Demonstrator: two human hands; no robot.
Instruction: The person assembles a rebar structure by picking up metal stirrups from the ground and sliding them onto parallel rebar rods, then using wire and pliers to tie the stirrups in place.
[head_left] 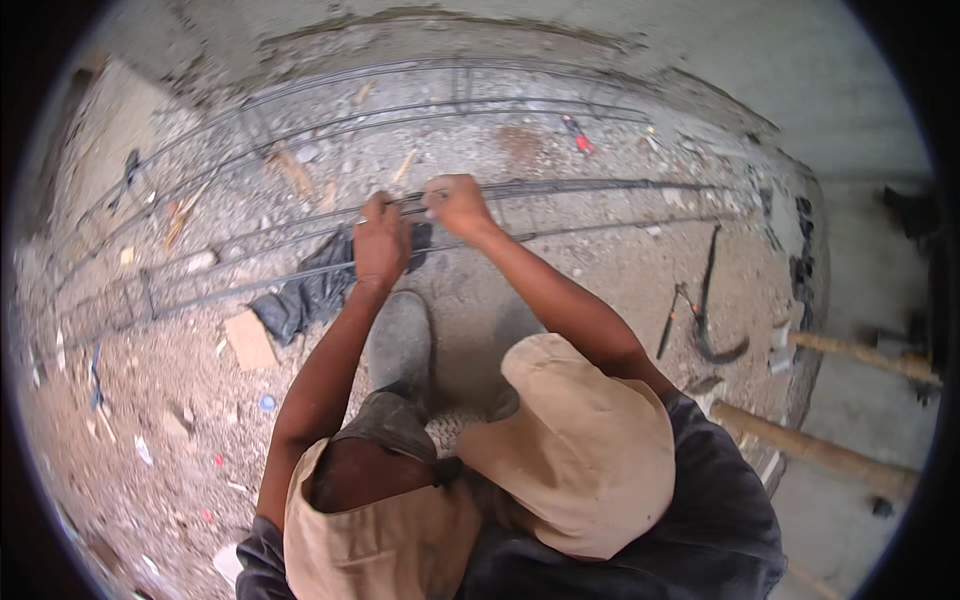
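Ahead of my boots lies a long cage of thin steel rods (570,185), joined by small cross ties. My left hand (382,243) is closed round a rod of this cage. Just right of it my right hand (458,207) is closed too, its bent fingers at the same rods. Whatever sits between those right fingers is too small and blurred to make out. Under the rods near my left hand is a crumpled black plastic sheet (292,308). Farther off, a second group of rods (375,122) runs beside the wall.
Red-handled pliers (577,134) lie beyond the rods. To my right are a hooked metal bar (707,290) and a slim tool (669,322). Wooden poles (815,448) stick in from the right. A flat tan piece (250,341) lies left of my boots (400,335) among rubble.
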